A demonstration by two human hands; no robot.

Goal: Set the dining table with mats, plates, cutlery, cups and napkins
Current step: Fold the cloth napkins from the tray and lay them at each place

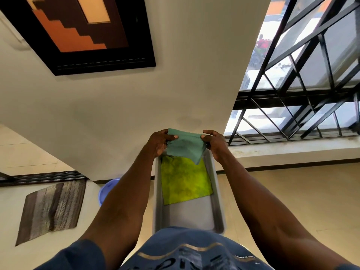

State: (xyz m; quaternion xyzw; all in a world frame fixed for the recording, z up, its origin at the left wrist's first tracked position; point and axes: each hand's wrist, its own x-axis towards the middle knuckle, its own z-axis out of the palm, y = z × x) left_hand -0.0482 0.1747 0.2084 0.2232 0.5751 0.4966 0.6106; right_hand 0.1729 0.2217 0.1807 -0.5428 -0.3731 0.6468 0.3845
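A teal green cloth napkin hangs between both hands above the far end of a grey plastic bin. My left hand pinches its upper left corner. My right hand pinches its upper right corner. Inside the bin, a yellow-green cloth lies flat against the far half of the bottom. The near half of the bin's bottom is bare grey. My blue shirt hides the bin's near end.
A cream wall rises just behind the bin, with a dark-framed picture on it. A barred window and its ledge are to the right. A purple basin and a striped floor mat lie left.
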